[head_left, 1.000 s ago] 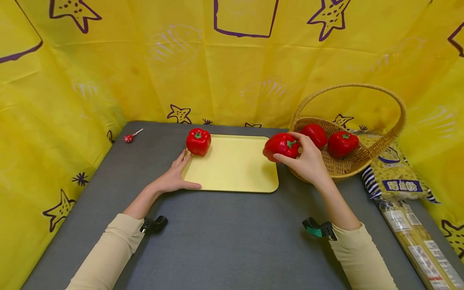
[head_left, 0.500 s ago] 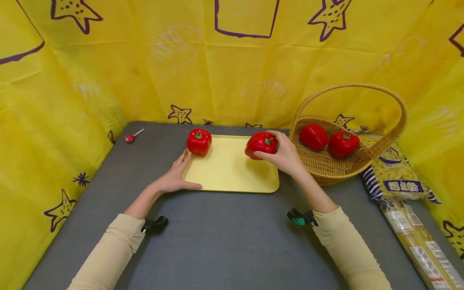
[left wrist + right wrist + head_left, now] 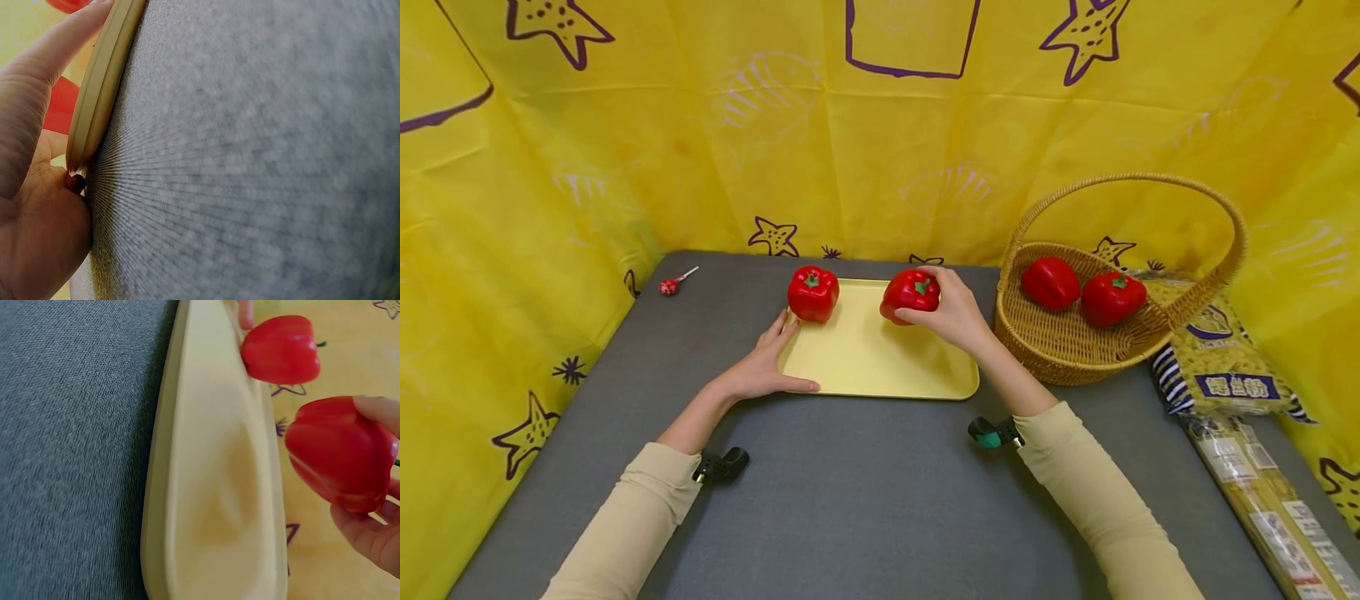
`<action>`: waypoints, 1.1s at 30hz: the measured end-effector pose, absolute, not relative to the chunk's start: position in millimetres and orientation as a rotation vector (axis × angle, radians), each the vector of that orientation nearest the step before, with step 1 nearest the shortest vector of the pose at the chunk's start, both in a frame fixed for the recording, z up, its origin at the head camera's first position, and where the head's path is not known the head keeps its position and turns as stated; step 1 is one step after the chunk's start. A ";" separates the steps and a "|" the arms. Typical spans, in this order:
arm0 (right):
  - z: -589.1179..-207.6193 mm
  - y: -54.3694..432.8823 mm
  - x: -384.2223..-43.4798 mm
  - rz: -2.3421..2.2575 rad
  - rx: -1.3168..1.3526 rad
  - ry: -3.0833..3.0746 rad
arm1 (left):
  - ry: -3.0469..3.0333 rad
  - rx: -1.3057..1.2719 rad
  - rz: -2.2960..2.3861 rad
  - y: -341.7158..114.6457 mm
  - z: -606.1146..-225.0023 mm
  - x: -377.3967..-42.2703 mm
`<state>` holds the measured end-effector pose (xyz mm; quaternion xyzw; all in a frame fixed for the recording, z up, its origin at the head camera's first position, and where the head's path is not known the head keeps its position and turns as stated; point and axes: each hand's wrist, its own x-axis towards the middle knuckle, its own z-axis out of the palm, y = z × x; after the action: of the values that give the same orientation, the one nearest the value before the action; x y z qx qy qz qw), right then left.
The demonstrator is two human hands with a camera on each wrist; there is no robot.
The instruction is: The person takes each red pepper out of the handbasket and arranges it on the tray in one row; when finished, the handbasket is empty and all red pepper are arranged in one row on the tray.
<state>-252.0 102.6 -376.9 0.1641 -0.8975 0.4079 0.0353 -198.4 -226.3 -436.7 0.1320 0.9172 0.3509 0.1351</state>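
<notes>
My right hand (image 3: 951, 312) grips a red bell pepper (image 3: 904, 298) between thumb and fingers, above the back part of a pale yellow tray (image 3: 880, 367). In the right wrist view that held pepper (image 3: 340, 456) hangs apart from the tray, its stem turned toward the hand. A second red bell pepper (image 3: 813, 295) stands upright at the tray's back left corner. My left hand (image 3: 762, 364) rests at the tray's left end, fingers spread, thumb along the front rim. Seen from the left wrist, the tray's edge (image 3: 103, 81) lies against the thumb and palm.
A wicker basket (image 3: 1045, 354) with a tall handle stands on the right and holds two red peppers (image 3: 1111, 298). Beside it lie a yellow noodle bag (image 3: 1232, 367) and a long clear-wrapped pack (image 3: 1262, 500). A lollipop (image 3: 670, 286) lies at the back left of the grey table (image 3: 865, 500).
My right hand has carried the pepper leftward from the basket's side to over the tray's middle. My left hand, the tray and the other peppers have stayed put.
</notes>
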 end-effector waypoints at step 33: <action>-384.6 44.6 -276.9 1.122 0.670 -2.872 | 2.659 0.375 1.009 -226.7 -436.4 -197.9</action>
<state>-276.9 44.6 -384.6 0.2122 -0.9102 0.3557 -0.0070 -197.9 -226.7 -436.4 0.1295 0.9184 0.3483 0.1359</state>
